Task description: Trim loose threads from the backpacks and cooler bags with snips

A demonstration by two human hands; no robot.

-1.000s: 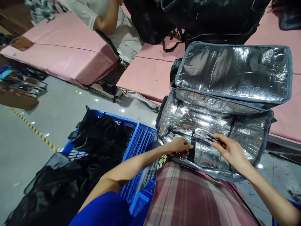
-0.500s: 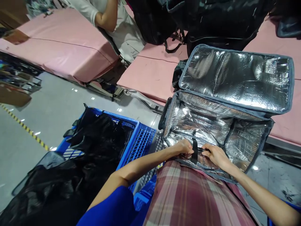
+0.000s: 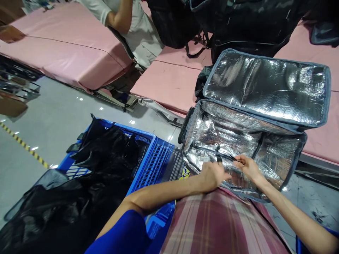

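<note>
An open bag [image 3: 230,130] with a shiny silver lining lies at the table's near edge, its silver-lined lid [image 3: 267,88] folded back. Inside its near side, my right hand [image 3: 247,167] pinches a thin black item [image 3: 233,158], too small to name. Just left of it, my left hand [image 3: 213,175] is over the near wall of the bag, by a short black strap [image 3: 219,158]. The left fingers are bent and partly turned from view, and whatever they may hold is hidden.
Blue crates [image 3: 152,158] with black bags [image 3: 106,148] stand on the floor at the left. Pink-covered tables [image 3: 169,81] run across the back, bearing large black bags [image 3: 246,28]. A person in light clothes [image 3: 143,35] is beyond the tables.
My left hand has turned over and shifted toward me, covering part of the black strap. My right hand has risen slightly with the thin black item. The view has shifted a little.
</note>
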